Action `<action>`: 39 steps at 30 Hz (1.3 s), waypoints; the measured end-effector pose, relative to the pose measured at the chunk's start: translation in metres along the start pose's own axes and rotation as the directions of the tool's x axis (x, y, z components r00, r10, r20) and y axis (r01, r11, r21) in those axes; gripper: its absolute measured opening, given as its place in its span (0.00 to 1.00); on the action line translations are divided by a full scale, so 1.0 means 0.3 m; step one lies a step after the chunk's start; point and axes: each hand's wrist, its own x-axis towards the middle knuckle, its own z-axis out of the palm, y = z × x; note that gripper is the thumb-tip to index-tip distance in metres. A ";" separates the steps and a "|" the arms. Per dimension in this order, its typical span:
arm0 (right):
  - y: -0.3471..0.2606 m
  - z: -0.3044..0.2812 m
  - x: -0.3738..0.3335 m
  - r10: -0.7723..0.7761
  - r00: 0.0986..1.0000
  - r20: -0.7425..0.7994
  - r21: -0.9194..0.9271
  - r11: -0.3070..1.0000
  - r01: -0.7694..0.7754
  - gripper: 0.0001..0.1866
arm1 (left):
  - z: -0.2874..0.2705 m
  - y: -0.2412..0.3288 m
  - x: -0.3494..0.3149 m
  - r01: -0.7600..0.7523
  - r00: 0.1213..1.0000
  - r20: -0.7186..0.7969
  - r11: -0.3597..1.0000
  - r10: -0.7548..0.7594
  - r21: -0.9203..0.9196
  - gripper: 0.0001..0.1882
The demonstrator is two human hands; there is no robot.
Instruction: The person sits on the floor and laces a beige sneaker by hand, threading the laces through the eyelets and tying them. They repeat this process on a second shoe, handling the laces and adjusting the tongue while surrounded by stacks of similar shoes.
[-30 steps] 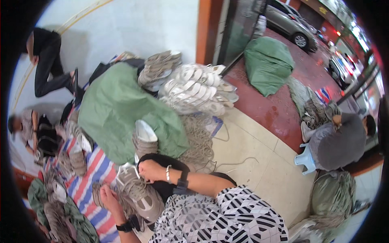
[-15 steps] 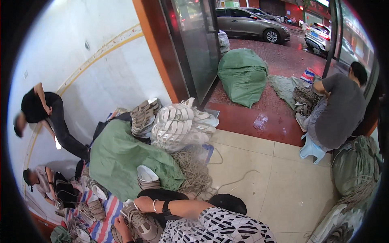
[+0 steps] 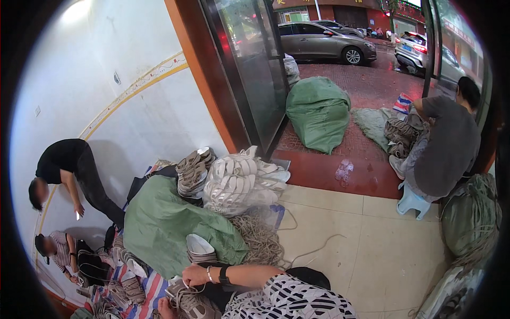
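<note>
A grey-beige shoe upper with loose laces rests by my dark-clad lap at the bottom of the view. My right hand is closed above its opening, pinching a shoelace; a bracelet and a black watch band circle that wrist. Low on the upper's left side is my left hand, its fingers bent against the upper and partly cut off by the picture edge. Just beyond my right hand stands a stack of nested shoe uppers with a pale lining on top.
A green sack, tangled laces and bagged uppers lie ahead. More uppers lie on a striped sheet. Two people are at left, one bending; another sits by the doorway at right. Another sack stands there.
The whole view has shifted, so the scene sits lower. My right hand stays at the shoe upper's opening. The person in black at left has lowered an arm.
</note>
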 end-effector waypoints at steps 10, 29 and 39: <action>0.048 -0.018 0.134 -0.145 0.949 0.279 -0.084 0.981 0.175 0.07 | 0.048 0.029 0.012 0.115 0.993 0.052 0.965 -0.106 -0.235 0.11; 0.053 -0.054 0.305 -0.174 0.973 0.155 -0.297 0.931 0.214 0.06 | 0.064 -0.022 0.003 0.129 0.977 -0.137 0.965 -0.162 -0.227 0.12; -0.009 -0.063 0.238 0.181 0.977 0.112 0.172 0.965 -0.199 0.07 | 0.038 -0.019 0.013 0.121 0.992 -0.009 0.956 -0.128 -0.269 0.12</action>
